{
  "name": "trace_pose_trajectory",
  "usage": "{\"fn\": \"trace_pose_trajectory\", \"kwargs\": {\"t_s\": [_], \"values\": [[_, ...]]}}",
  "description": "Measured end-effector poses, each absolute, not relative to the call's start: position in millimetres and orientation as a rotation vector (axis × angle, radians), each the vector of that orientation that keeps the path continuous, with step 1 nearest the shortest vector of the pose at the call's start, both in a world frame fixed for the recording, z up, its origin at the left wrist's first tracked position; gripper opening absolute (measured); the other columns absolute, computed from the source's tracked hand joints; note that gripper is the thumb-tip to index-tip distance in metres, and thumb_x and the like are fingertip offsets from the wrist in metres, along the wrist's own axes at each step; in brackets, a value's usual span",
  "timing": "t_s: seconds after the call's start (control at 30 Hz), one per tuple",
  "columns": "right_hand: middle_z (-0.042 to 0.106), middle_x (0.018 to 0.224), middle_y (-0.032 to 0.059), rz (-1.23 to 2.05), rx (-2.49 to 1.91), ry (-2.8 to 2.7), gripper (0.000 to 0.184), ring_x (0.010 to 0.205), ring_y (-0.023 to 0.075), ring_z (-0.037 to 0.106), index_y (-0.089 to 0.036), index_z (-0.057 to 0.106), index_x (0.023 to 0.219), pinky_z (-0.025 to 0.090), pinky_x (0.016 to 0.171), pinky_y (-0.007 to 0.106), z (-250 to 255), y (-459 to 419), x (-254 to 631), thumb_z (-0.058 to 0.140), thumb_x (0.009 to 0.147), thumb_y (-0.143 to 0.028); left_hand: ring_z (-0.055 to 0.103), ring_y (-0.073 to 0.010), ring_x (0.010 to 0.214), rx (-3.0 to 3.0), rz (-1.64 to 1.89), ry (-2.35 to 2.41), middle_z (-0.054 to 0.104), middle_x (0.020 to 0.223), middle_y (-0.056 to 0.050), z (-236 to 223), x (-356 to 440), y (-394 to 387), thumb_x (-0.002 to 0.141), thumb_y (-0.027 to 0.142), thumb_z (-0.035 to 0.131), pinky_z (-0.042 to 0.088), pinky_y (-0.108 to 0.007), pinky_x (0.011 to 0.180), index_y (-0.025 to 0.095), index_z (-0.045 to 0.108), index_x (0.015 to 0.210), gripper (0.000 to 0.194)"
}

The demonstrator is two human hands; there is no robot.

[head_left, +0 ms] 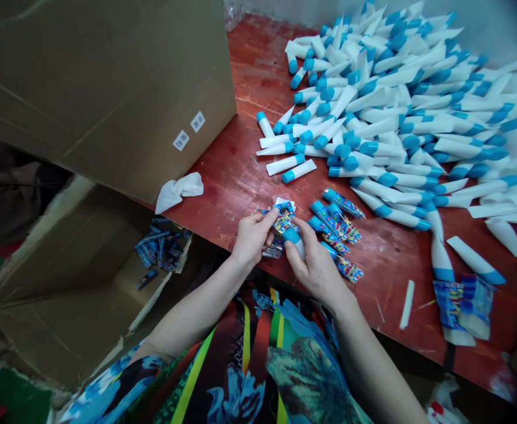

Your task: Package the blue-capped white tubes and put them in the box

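Note:
My left hand [255, 237] pinches a small blue printed wrapper [285, 220] covered in colourful pictures. Between the thumb and fingers of my right hand [318, 265] is a white tube with a blue cap [294, 240], its capped end close to the wrapper. More printed wrappers lie partly hidden under my left hand. Just right of my hands, several tubes dressed in printed wrappers [335, 221] rest on the red table [245, 165]. Whether the tube and wrapper touch, I cannot tell.
A big heap of white tubes with blue caps [386, 112] covers the back right. Flat wrapper bundles [464, 309] and a white strip [407, 304] lie at right. A tall carton [152, 70] and a crumpled tissue [179, 191] stand left; below, an open box [73, 306] contains wrapped tubes [161, 247].

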State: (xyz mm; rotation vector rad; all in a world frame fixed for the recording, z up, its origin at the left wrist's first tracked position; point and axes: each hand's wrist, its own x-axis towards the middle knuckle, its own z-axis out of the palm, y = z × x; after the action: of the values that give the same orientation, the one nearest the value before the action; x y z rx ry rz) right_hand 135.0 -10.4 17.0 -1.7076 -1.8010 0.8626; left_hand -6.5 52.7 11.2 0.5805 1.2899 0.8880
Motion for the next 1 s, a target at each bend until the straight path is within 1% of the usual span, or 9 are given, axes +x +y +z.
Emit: {"fn": "trace_pose_trajectory", "kwargs": {"t_s": [0.1, 0.17, 0.23, 0.3, 0.47, 0.67, 0.8, 0.9, 1.0], "values": [[0.069, 0.139, 0.0154, 0.798, -1.685, -1.783, 0.056, 0.111, 0.0337, 0.075, -0.02, 0.047, 0.152, 0.062, 0.088, 0.046, 15.1, -9.3, 135.3, 0.048, 0.102, -0.044, 0.033, -0.0043, 0.032, 0.609, 0.899, 1.307, 0.043, 0.038, 0.005, 10.5, -5.9, 51.9, 0.089, 0.044, 0.075, 0.019, -0.021, 0.037, 0.018, 0.051, 0.056, 0.048], [0.067, 0.142, 0.0162, 0.745, -1.671, -1.774, 0.056, 0.117, 0.0334, 0.073, -0.019, 0.049, 0.151, 0.062, 0.093, 0.046, 12.1, -9.0, 135.6, 0.049, 0.101, -0.043, 0.035, -0.0043, 0.032, 0.626, 0.894, 1.312, 0.045, 0.039, 0.005, 9.3, -6.1, 51.7, 0.086, 0.044, 0.078, 0.02, -0.022, 0.037, 0.017, 0.052, 0.055, 0.049], [0.067, 0.142, 0.0172, 0.728, -1.671, -1.787, 0.055, 0.117, 0.0339, 0.073, -0.017, 0.05, 0.15, 0.061, 0.095, 0.048, 9.0, -9.1, 135.6, 0.05, 0.101, -0.043, 0.037, -0.0041, 0.033, 0.628, 0.899, 1.312, 0.049, 0.043, 0.004, 7.5, -6.7, 51.8, 0.083, 0.045, 0.082, 0.021, -0.022, 0.037, 0.017, 0.051, 0.055, 0.05], [0.069, 0.14, 0.0175, 0.752, -1.674, -1.814, 0.056, 0.116, 0.0348, 0.074, -0.017, 0.05, 0.151, 0.062, 0.094, 0.049, 6.6, -9.6, 135.5, 0.05, 0.101, -0.043, 0.037, -0.0037, 0.034, 0.607, 0.911, 1.308, 0.051, 0.045, 0.004, 5.7, -7.2, 52.1, 0.083, 0.046, 0.082, 0.022, -0.022, 0.037, 0.017, 0.052, 0.057, 0.049], [0.068, 0.141, 0.0183, 0.776, -1.66, -1.854, 0.057, 0.121, 0.0356, 0.072, -0.016, 0.049, 0.153, 0.062, 0.095, 0.05, 2.8, -9.5, 136.0, 0.051, 0.101, -0.041, 0.036, -0.0035, 0.035, 0.574, 0.914, 1.276, 0.049, 0.045, 0.005, 4.5, -7.6, 52.3, 0.083, 0.049, 0.081, 0.021, -0.021, 0.037, 0.017, 0.051, 0.059, 0.049], [0.068, 0.141, 0.0158, 0.742, -1.618, -1.862, 0.053, 0.125, 0.0326, 0.07, -0.018, 0.051, 0.151, 0.06, 0.1, 0.047, -0.3, -6.3, 136.8, 0.052, 0.102, -0.04, 0.035, -0.004, 0.034, 0.615, 0.89, 1.277, 0.046, 0.042, 0.006, 7.8, -7.4, 51.9, 0.087, 0.048, 0.077, 0.023, -0.021, 0.038, 0.018, 0.05, 0.06, 0.048], [0.068, 0.141, 0.0159, 0.733, -1.614, -1.884, 0.052, 0.124, 0.0327, 0.07, -0.019, 0.05, 0.15, 0.061, 0.098, 0.047, -3.0, -4.8, 136.7, 0.052, 0.102, -0.038, 0.037, -0.0051, 0.034, 0.7, 0.798, 1.248, 0.045, 0.04, 0.005, 8.8, -8.2, 50.5, 0.086, 0.053, 0.077, 0.024, -0.021, 0.039, 0.018, 0.051, 0.06, 0.05], [0.069, 0.137, 0.0172, 0.703, -1.636, -1.896, 0.05, 0.116, 0.0334, 0.073, -0.018, 0.05, 0.148, 0.062, 0.092, 0.047, -3.8, -4.5, 136.4, 0.052, 0.101, -0.037, 0.038, -0.0058, 0.036, 0.665, 0.704, 1.17, 0.048, 0.042, 0.004, 8.1, -8.0, 47.5, 0.083, 0.057, 0.078, 0.022, -0.021, 0.038, 0.017, 0.057, 0.065, 0.048], [0.071, 0.13, 0.0184, 0.661, -1.664, -1.905, 0.045, 0.109, 0.0334, 0.074, -0.017, 0.052, 0.143, 0.062, 0.085, 0.046, -3.9, -5.8, 133.9, 0.05, 0.102, -0.036, 0.039, -0.0052, 0.038, 0.618, 0.721, 1.14, 0.048, 0.045, 0.005, 6.0, -6.1, 42.6, 0.079, 0.06, 0.08, 0.02, -0.02, 0.039, 0.016, 0.061, 0.07, 0.048]]}}
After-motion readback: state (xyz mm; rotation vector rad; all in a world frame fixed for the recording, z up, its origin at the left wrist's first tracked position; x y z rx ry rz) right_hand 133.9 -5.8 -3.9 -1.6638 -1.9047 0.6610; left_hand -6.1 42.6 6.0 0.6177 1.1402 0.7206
